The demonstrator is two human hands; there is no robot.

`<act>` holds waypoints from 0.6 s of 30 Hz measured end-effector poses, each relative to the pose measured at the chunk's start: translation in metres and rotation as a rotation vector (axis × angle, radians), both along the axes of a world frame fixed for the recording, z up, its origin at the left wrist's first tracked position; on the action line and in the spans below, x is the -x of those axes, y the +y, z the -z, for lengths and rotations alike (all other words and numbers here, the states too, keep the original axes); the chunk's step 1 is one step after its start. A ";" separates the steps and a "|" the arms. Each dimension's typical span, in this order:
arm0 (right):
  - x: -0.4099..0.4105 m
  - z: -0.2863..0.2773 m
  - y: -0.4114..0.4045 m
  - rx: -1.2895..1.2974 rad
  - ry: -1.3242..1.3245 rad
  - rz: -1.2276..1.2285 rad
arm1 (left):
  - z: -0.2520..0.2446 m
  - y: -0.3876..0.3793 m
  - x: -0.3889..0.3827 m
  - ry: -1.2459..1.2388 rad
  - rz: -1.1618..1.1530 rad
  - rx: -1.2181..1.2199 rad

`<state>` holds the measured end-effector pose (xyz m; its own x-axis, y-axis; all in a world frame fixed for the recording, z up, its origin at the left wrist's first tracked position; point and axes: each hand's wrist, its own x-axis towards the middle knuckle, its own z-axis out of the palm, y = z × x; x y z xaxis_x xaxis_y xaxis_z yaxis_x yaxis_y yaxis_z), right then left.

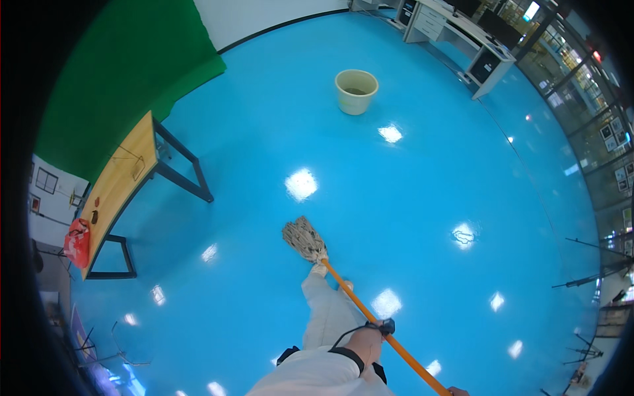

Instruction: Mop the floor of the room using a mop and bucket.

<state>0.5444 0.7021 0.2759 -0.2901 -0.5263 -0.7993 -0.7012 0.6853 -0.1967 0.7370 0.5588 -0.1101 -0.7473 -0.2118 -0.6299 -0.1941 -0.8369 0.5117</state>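
Note:
A string mop with a grey, dirt-streaked head (304, 240) rests on the glossy blue floor just ahead of my feet. Its orange wooden handle (416, 364) slants from the head down to the lower right. Partway along the handle, my left hand (377, 332) is wrapped around it. A dark strap and a small black device sit about that wrist and hand, hiding some of the fingers. My right hand (458, 391) shows only in part at the bottom edge, closed around the handle's upper portion. Beyond the mop stands a cream plastic bucket (355, 101) with dark contents inside.
A wooden-topped table (119, 185) with black metal legs stands left, bearing a red plastic bag (77, 242) and small items. Behind it hangs a green backdrop (124, 64). White desks (428, 22) with computers stand far right, near a glass partition (574, 81). Black stands (589, 277) line the right edge.

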 end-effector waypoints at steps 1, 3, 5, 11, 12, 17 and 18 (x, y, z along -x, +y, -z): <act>-0.003 -0.004 0.003 -0.014 0.052 0.002 | 0.000 0.016 -0.004 0.050 -0.028 -0.101; 0.000 -0.002 0.009 -0.032 0.105 0.004 | -0.003 0.032 -0.013 0.096 -0.061 -0.200; 0.000 0.009 0.026 -0.104 0.095 0.086 | -0.007 0.041 -0.021 0.125 -0.077 -0.240; -0.032 0.027 0.076 -0.055 0.206 0.081 | -0.027 0.041 -0.070 0.115 -0.115 -0.276; -0.039 0.035 0.074 -0.064 0.242 0.042 | -0.024 0.022 -0.075 0.093 -0.139 -0.266; -0.073 0.122 0.062 0.111 0.182 -0.047 | -0.018 -0.037 -0.089 0.056 -0.209 -0.249; -0.084 0.140 0.051 0.125 0.133 -0.030 | -0.019 -0.055 -0.094 0.046 -0.234 -0.239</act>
<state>0.6281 0.7533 0.1358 -0.3715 -0.6292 -0.6827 -0.7467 0.6395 -0.1831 0.8310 0.5036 -0.0915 -0.7248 -0.2316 -0.6489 0.0364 -0.9534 0.2996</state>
